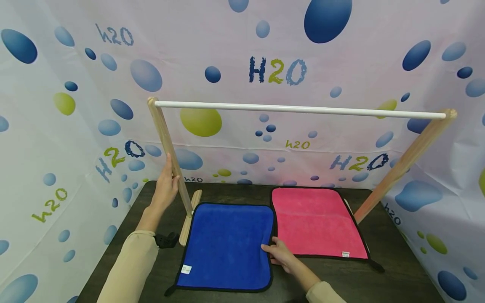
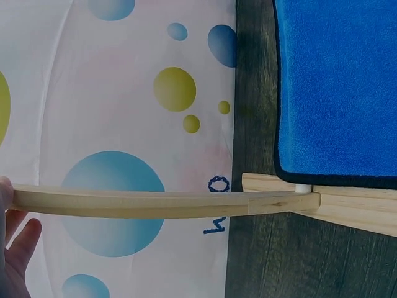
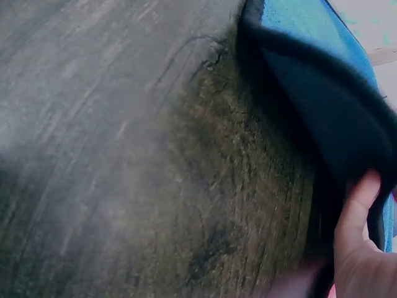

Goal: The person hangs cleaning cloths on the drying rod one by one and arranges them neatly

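My left hand point(image 1: 165, 187) touches the left wooden post point(image 1: 166, 139) of a rack, its index finger straight along the post. In the left wrist view, fingertips overlap the post's end and the thumb stands apart below. A blue towel point(image 1: 227, 248) with black edging and a white tag lies spread on the table, its upper left corner by the rack's wooden foot point(image 1: 185, 231). With my right hand point(image 1: 282, 254) I pinch the towel's right edge, thumb on top, fingers beneath. The right wrist view shows this edge raised, with the dark underside visible.
A pink towel point(image 1: 318, 223) with black edging lies to the right, beside the right wooden post point(image 1: 401, 168). The white bar point(image 1: 295, 109) spans both posts. Patterned curtain walls point(image 1: 235, 50) enclose the dark wooden table point(image 1: 398, 277) at the back and sides.
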`<state>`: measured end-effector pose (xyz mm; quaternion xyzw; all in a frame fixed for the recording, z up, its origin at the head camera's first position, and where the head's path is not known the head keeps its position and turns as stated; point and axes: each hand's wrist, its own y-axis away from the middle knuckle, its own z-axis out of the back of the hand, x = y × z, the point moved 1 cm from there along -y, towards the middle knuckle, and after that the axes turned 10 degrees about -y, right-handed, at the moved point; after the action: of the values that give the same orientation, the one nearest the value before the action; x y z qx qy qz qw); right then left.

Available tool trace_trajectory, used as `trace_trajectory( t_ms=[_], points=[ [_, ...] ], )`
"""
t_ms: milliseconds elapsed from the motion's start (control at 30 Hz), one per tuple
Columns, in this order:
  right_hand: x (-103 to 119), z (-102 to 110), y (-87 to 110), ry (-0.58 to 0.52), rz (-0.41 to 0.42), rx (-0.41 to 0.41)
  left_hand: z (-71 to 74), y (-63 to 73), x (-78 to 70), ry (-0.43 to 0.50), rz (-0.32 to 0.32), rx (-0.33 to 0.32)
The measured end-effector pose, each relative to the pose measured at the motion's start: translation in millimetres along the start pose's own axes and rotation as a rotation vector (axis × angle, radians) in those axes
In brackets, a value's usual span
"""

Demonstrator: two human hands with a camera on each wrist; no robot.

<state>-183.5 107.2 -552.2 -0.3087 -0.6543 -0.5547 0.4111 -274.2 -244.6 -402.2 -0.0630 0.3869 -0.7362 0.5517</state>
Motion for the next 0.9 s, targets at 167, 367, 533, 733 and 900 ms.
trace_trajectory(
  t_ms=[167,367,533,733,900],
  points=[
    [-1.3,1.0,-1.9,-0.011,0.045,0.060,0.5,-0.4,-0.4,-0.002,0.003,0.001],
    [8.7,2.5,0.2,-0.060,0.112,0.185,1.2,0.4,0.5,-0.007,0.006,0.002],
    [24.1,0.3,2.8,-0.018,0.166,0.236,1.8,0.5,1.3,-0.004,0.012,0.001],
    [49.3,-5.7,9.3,0.157,0.272,0.261,2.4,-0.1,1.4,0.010,0.008,-0.007],
    [73.3,-10.7,18.2,0.196,0.365,0.381,1.8,-0.6,-0.1,0.021,0.013,0.003]
  ],
)
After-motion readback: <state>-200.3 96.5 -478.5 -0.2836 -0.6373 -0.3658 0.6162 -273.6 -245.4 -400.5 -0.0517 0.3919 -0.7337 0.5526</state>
